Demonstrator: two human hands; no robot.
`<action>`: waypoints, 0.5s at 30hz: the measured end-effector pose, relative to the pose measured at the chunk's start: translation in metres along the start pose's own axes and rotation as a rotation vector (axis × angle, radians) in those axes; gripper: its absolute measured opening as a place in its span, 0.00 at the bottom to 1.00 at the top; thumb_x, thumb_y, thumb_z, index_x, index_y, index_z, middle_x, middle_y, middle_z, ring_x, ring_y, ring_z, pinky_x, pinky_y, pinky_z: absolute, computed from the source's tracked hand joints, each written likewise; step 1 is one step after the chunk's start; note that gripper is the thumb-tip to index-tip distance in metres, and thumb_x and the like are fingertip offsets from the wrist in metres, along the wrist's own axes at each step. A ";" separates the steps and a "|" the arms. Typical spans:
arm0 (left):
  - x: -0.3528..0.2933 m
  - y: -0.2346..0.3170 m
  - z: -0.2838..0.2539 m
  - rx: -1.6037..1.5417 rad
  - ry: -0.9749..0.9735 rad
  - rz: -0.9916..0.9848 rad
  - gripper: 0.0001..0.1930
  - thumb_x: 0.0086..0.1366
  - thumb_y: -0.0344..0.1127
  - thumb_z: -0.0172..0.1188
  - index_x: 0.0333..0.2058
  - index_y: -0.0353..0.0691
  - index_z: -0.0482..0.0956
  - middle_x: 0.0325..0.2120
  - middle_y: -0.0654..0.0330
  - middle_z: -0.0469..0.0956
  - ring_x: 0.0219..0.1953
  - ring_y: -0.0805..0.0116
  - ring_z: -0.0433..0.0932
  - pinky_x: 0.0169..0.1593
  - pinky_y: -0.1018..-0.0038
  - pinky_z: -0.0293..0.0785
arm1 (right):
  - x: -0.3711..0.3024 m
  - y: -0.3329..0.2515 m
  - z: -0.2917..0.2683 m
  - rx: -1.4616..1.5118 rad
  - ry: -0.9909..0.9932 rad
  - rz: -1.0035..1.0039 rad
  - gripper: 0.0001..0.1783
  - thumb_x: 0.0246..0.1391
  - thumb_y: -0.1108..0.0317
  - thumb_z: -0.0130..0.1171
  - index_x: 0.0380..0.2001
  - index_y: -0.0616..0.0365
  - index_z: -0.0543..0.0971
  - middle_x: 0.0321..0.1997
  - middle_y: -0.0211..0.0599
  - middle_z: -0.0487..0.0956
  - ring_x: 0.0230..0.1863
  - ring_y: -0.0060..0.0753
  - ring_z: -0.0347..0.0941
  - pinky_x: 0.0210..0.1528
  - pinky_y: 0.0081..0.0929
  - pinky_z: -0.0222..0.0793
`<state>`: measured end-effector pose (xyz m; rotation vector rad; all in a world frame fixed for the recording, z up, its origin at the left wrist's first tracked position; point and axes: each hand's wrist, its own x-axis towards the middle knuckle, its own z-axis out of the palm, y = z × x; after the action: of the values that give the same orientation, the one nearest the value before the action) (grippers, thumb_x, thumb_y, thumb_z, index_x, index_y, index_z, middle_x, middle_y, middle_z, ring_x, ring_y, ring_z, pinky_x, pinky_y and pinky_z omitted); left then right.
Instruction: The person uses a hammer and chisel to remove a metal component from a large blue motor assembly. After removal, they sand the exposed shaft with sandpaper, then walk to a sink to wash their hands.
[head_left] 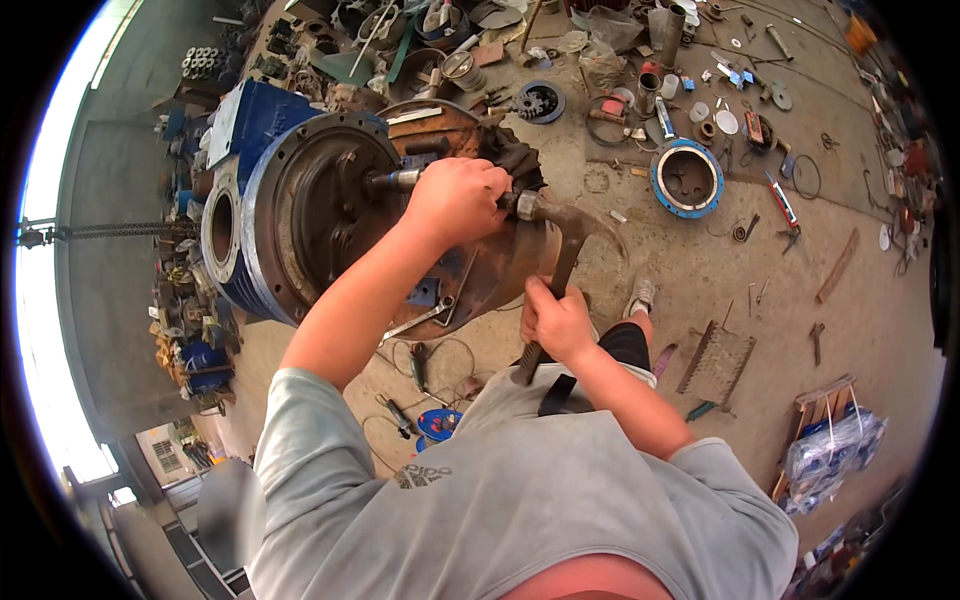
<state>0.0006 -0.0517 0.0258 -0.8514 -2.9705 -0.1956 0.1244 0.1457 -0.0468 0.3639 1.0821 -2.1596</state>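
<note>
My left hand is closed around a metal bar, most of it hidden by the fingers. In line with it, a steel shaft with a bright collar sticks out of a large blue, round-flanged machine housing; whether bar and shaft are one piece I cannot tell. My right hand grips the dark handle of a hammer. The hammer's round face is at the bar's right end, close beside my left fingers; contact is unclear. Below the bar, a wrench rests on a rusty rounded surface.
A blue ring-shaped flange lies on the floor to the right, near a caulking gun. A grinder and cords lie below the housing. Metal parts crowd the far floor. A chain runs to the housing from the left.
</note>
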 end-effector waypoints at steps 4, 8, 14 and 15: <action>0.003 0.020 -0.007 0.031 -0.011 -0.052 0.13 0.58 0.43 0.69 0.30 0.44 0.76 0.25 0.58 0.78 0.30 0.52 0.81 0.34 0.58 0.77 | -0.011 -0.006 -0.028 0.124 -0.029 -0.121 0.23 0.71 0.60 0.50 0.18 0.51 0.64 0.13 0.27 0.61 0.12 0.26 0.58 0.17 0.31 0.57; 0.010 0.047 -0.008 -0.004 0.038 0.057 0.16 0.56 0.44 0.71 0.30 0.45 0.72 0.24 0.61 0.72 0.29 0.57 0.80 0.31 0.61 0.76 | -0.017 -0.022 -0.054 0.229 0.026 -0.200 0.25 0.72 0.59 0.45 0.17 0.51 0.59 0.11 0.31 0.57 0.10 0.28 0.54 0.17 0.32 0.55; 0.015 0.041 -0.003 0.037 0.303 -0.047 0.12 0.54 0.36 0.69 0.33 0.45 0.75 0.30 0.62 0.71 0.33 0.60 0.78 0.36 0.62 0.74 | -0.025 -0.033 -0.072 0.041 0.188 -0.173 0.26 0.73 0.58 0.46 0.17 0.50 0.59 0.11 0.30 0.57 0.10 0.28 0.54 0.16 0.33 0.56; 0.016 0.038 -0.001 0.061 0.331 -0.080 0.11 0.54 0.35 0.68 0.34 0.45 0.75 0.30 0.61 0.72 0.34 0.60 0.78 0.37 0.62 0.73 | -0.028 -0.033 -0.073 0.019 0.211 -0.159 0.26 0.73 0.58 0.46 0.17 0.50 0.59 0.11 0.30 0.57 0.10 0.28 0.54 0.16 0.33 0.56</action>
<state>0.0075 -0.0118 0.0321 -0.6234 -2.6865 -0.2229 0.1186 0.2293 -0.0574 0.5409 1.2440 -2.3118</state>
